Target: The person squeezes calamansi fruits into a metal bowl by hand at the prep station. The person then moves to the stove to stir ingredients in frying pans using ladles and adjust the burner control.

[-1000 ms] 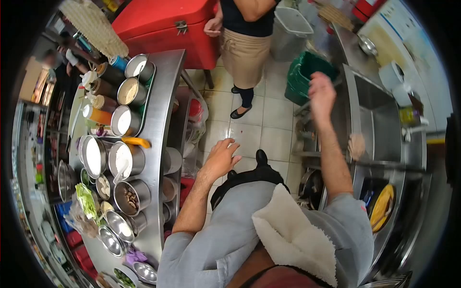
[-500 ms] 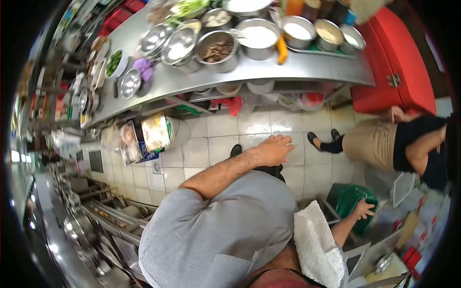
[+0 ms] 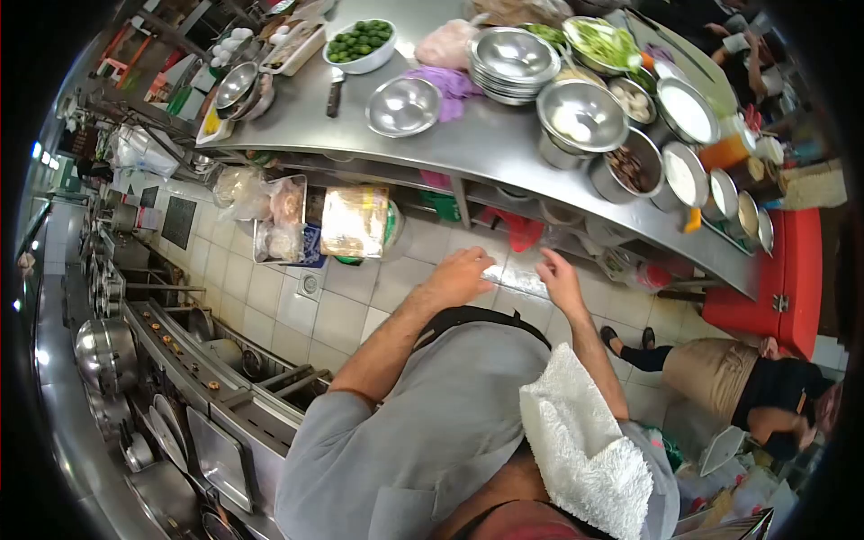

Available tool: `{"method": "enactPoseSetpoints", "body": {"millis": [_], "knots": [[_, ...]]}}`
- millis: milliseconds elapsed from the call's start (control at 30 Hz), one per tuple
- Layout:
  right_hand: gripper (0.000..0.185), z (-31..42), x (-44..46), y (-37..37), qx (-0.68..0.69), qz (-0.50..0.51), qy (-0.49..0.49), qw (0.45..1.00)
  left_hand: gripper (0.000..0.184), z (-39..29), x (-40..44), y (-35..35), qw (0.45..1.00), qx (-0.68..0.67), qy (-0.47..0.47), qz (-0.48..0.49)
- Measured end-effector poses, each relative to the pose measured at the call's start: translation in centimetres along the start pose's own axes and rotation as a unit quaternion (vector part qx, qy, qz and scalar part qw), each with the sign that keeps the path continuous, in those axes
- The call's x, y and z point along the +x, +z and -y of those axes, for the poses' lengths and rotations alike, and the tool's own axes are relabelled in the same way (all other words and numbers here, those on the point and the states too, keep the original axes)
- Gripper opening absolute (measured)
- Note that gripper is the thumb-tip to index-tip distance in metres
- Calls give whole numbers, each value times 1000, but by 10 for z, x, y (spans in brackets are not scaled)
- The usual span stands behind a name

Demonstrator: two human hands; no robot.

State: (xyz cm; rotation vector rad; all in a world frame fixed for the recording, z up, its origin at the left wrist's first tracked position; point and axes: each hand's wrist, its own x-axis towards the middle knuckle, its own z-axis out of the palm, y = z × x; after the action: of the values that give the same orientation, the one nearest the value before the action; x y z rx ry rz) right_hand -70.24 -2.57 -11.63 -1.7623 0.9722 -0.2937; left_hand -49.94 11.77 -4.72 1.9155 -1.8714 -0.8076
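My left hand point(image 3: 462, 277) hangs in front of my waist, its fingers apart and nothing in it. To its right my right hand point(image 3: 560, 277) is raised over the floor, fingers parted and empty. The two hands do not touch. Beyond them stands a steel table point(image 3: 351, 135) with an upturned-looking shiny metal bowl point(image 3: 403, 106), a stack of metal bowls point(image 3: 514, 56), a purple cloth point(image 3: 454, 88), a knife point(image 3: 335, 94) and a white bowl of green limes point(image 3: 360, 47). A white towel point(image 3: 585, 432) lies over my shoulder.
A person point(image 3: 747, 387) in a tan apron stands at the right, by a red cooler point(image 3: 774, 292). Pots of food line the table's right part. Boxes and bagged trays point(image 3: 355, 223) sit low at the left centre. A stove point(image 3: 193, 360) with pans runs along the left.
The view has turned leftward, bringing the table's left part and the stove in. My right hand has come from over the green bin to the front of my body, beside my left.
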Motion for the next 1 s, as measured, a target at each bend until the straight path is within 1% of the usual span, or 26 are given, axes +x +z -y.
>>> {"method": "enactPoseSetpoints", "body": {"millis": [67,100,133,167,233,300,333,367,400,467,500,567,600,667,833,900,933,967,1000], "knots": [[38,42,42,38,-70,-22,-174,982,38,32,-20,-33,996,-45,-23,-74],[38,75,57,49,-30,7,-127,991,38,46,-26,-44,996,-51,-24,-76],[39,111,71,54,9,35,-81,996,37,58,-30,-55,992,-43,-44,-108],[43,136,86,61,8,35,-65,997,36,69,-32,-66,987,-34,-64,-142],[48,169,119,72,36,30,-46,998,35,84,-38,-82,981,-64,-83,-165],[53,183,155,83,55,4,-47,997,34,104,-37,-97,973,-86,-102,-189],[59,189,170,86,77,6,-50,996,34,114,-37,-101,967,-99,-97,-215],[59,193,184,92,77,11,-56,995,33,126,-32,-110,959,-106,-90,-246],[62,195,197,99,115,9,-38,993,33,136,-27,-121,957,-102,-93,-253],[67,208,226,110,205,17,-10,978,32,159,-11,-148,935,-41,-125,-328],[67,210,238,117,209,24,-14,977,32,170,-2,-162,934,-34,-130,-332],[65,212,256,131,235,19,-16,972,34,193,21,-195,907,-38,-173,-382],[63,220,260,134,244,16,-11,969,36,203,34,-212,901,-22,-159,-403],[60,227,278,140,236,26,-22,971,38,229,69,-246,897,9,-148,-417],[58,229,304,154,224,26,-18,974,41,275,144,-291,884,60,-145,-441],[56,235,311,152,232,83,-19,969,43,289,167,-302,885,62,-173,-428],[54,227,316,155,220,84,-41,971,43,294,177,-303,883,57,-205,-418],[54,225,319,153,222,78,-38,971,43,292,183,-306,886,56,-201,-413],[51,222,320,150,210,74,-28,975,41,289,187,-309,881,53,-241,-403]]}}
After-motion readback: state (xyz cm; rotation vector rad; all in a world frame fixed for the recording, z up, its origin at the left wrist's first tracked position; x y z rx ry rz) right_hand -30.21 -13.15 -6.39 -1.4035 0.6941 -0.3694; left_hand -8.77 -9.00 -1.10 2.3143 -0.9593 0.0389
